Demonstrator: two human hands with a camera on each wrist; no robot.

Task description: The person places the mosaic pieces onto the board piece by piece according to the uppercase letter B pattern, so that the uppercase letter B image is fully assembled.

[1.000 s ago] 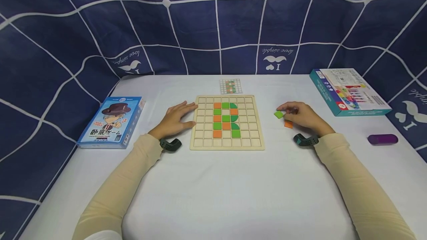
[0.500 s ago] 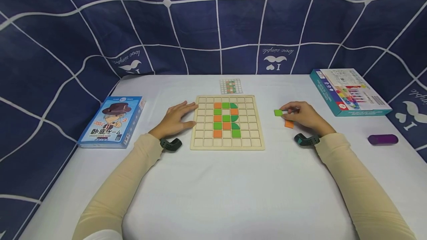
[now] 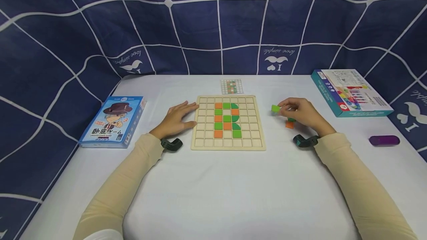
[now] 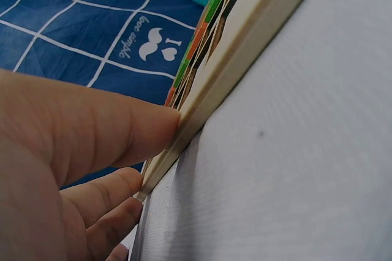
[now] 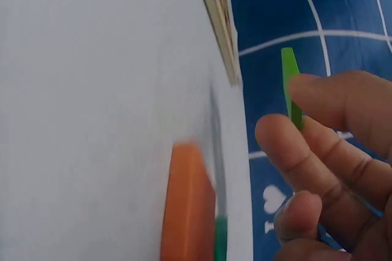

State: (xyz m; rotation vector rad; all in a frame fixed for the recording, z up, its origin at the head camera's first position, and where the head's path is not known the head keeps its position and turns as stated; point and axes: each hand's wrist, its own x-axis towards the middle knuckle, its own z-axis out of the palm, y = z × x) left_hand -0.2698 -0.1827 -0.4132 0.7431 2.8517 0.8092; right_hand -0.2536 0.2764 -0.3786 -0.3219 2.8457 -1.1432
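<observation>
A light green square tile (image 3: 275,108) is pinched between the thumb and fingers of my right hand (image 3: 301,113), just above the tabletop. In the right wrist view this tile (image 5: 288,68) stands on edge at the fingertips. An orange tile (image 3: 289,125) and a dark green piece (image 3: 291,119), partly covered, lie below that hand. My left hand (image 3: 175,120) rests with its fingers extended against the left edge of a wooden grid board (image 3: 203,143). Orange and green squares and dark green rounded pieces fill a block of cells mid-board. In the left wrist view, the thumb (image 4: 141,129) touches the board's side.
A small patterned grid card (image 3: 232,86) lies behind the board. To the left is a blue game box (image 3: 111,123); at the back right sits a teal-sided box (image 3: 351,93). A purple rounded object (image 3: 384,140) lies at the right. A dark checked cloth (image 3: 240,21) hangs behind.
My right hand has lifted the light green tile off the table, tilting it and moving slightly up and away. The left hand has stayed at the board's edge.
</observation>
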